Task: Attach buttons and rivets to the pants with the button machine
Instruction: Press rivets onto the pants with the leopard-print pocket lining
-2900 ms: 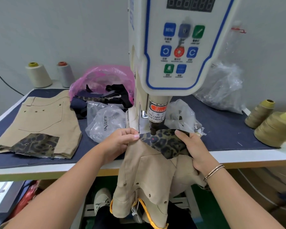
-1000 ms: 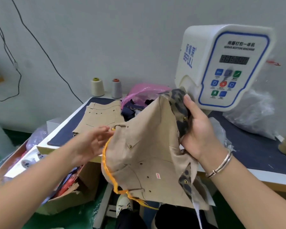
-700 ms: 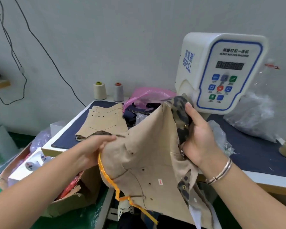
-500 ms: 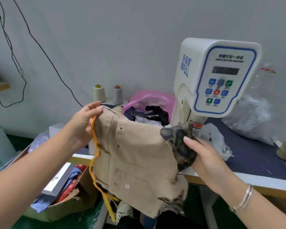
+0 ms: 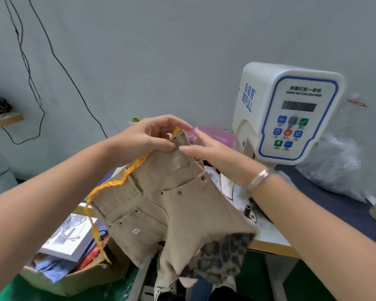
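Note:
A pair of tan pants with a leopard-print hem hangs in the air in front of me, its waistband uppermost. Small rivets dot its pockets. My left hand pinches the top of the waistband together with a braided orange cord that trails down the left side. My right hand lies against the right side of the waistband with straight fingers. The white button machine with its blue-edged control panel stands to the right, behind my right hand.
The dark blue table carries clear plastic bags at the right and a pink bag behind the pants. A cardboard box of cloth sits on the green floor at the lower left. Cables hang on the wall.
The pants have left the machine's head and been turned over. My left hand has risen to the waistband top. My right hand has let go of the leopard hem and moved up.

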Available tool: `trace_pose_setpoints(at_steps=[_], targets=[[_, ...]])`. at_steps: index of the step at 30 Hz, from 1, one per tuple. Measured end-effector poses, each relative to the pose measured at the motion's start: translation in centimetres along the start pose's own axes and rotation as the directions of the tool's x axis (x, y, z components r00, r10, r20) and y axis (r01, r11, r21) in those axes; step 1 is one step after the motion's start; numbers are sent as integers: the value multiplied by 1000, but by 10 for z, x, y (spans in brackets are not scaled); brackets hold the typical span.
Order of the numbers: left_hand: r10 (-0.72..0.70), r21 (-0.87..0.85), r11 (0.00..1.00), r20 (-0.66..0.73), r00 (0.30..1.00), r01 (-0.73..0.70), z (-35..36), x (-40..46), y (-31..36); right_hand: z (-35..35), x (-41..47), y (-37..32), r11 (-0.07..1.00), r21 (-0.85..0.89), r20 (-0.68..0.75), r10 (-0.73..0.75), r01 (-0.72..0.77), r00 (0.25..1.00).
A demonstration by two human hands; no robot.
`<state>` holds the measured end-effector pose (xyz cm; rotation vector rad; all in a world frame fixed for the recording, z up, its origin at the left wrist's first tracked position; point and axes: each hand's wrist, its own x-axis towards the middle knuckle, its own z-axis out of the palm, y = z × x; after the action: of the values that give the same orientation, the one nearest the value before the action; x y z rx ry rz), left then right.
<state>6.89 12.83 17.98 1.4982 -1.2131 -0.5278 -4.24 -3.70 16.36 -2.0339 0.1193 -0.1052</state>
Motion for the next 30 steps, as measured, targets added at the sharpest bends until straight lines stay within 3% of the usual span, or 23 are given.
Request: trace_pose_setpoints(at_steps=[2, 3, 6, 8, 11, 13, 15, 17, 19, 21, 23, 25, 27, 30], targets=[[12, 18, 1000, 32, 999, -12, -3, -1, -3, 0, 14, -12, 991, 83, 185, 93, -110, 978], [10, 3, 1000, 14, 1000, -10, -5, -3, -8, 1, 17, -15, 983, 141, 197, 86, -115, 977], [16, -68, 997, -165, 986, -28, -12, -17, -28, -3, 21, -19, 970, 238, 79, 40, -58, 996], [-31, -80, 997, -261, 965, 10, -18, -33, -49, -11, 19, -25, 949, 314, 84, -13, -14, 996], [-281, 26, 958, -105, 954, 285, -19, -67, -86, -27, 13, -41, 885, 459, 136, -155, 76, 978], [-446, 117, 887, -28, 895, 446, -17, -86, -109, -39, 11, -53, 841, 524, 120, -229, 134, 966], [-514, 56, 856, -7, 858, 514, -16, -95, -118, -48, 17, -58, 828, 545, 43, -183, 131, 982], [-505, -74, 862, -47, 862, 502, -17, -97, -113, -49, 30, -52, 909, 411, -115, -23, 69, 993], [-531, -251, 836, -145, 835, 488, -25, -97, -102, -44, 43, -41, 996, 87, -358, 36, -5, 933], [-574, -490, 761, -206, 792, 424, -38, -94, -83, -36, 48, -33, 994, -112, -513, -40, -20, 857], [-598, -704, 649, -240, 764, 287, -51, -84, -62, -16, 41, -36, 988, -121, -559, -147, 95, 816], [-615, -804, 567, -269, 741, 179, -52, -67, -38, 17, 30, -41, 961, -39, -511, -254, 273, 821], [-569, -799, 584, -274, 775, 146, -35, -52, -16, 57, 25, -45, 944, 115, -343, -254, 309, 905], [-410, -585, 793, -305, 859, 171, -8, -44, -3, 93, 23, -52, 954, 217, -62, -196, 205, 979]])
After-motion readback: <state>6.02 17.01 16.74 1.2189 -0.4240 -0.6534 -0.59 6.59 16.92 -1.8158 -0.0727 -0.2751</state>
